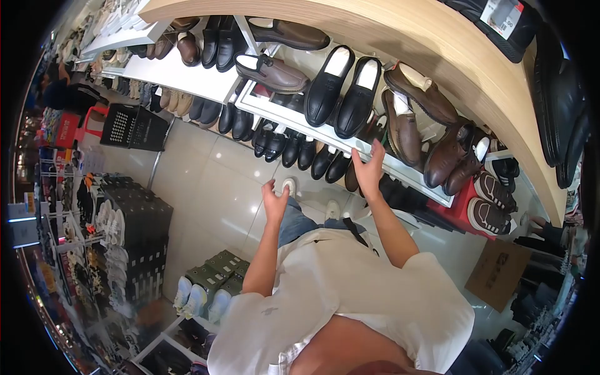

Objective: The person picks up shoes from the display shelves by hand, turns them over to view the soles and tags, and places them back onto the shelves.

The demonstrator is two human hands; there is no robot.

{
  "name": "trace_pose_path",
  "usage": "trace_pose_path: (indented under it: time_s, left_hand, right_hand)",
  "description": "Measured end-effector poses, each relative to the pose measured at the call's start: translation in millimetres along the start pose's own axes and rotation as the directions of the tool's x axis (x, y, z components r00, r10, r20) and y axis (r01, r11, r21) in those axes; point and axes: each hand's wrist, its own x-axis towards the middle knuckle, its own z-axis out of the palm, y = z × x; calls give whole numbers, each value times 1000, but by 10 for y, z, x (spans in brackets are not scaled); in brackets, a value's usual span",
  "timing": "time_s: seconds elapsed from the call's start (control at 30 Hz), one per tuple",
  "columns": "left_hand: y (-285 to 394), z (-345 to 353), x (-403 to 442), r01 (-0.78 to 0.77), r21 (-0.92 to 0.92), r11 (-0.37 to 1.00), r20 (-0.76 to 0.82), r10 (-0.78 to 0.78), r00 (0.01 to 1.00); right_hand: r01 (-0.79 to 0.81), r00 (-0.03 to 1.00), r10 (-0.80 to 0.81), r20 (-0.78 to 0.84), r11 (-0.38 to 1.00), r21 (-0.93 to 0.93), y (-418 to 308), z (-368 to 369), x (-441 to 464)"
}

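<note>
While my left hand (274, 201) hangs above glossy pale floor tiles (212, 172), fingers apart, my right hand (367, 164) spreads wide near white-framed shelf (300, 127). Black leather slip-on loafers (355, 103) sit on shelf, far side, between brown leather shoes (405, 134).

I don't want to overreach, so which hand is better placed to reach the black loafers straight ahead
Probably your right hand: its fingers spread near the white shelf edge, closer to the black loafers. Your left hand is farther away.
</note>
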Motion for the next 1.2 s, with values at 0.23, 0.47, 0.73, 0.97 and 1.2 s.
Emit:
trace_pose_path:
  time_s: [0.23,0.47,0.73,0.97,1.2]
  left_hand:
    - [986,96,1060,-188,-229,955,232,241,942]
    - [821,-35,1491,-2,-335,942,463,167,870]
    - [875,-228,1538,185,-378,907,775,201,599]
    - [1502,-403,1445,432,-727,534,682,634,363]
    - [1544,-843,1088,540,-673,505,702,667,251]
  right_hand:
    - [-158,981,139,-134,977,-144,-155,605,1145]
    - [-253,956,261,-136,965,72,-127,724,1397]
    - [-274,931,291,-221,956,106,-1132,523,333]
    - [-121,971,130,-199,991,52,-1467,709,-786]
    - [96,970,-150,-190,958,-270,-1726,559,-1296]
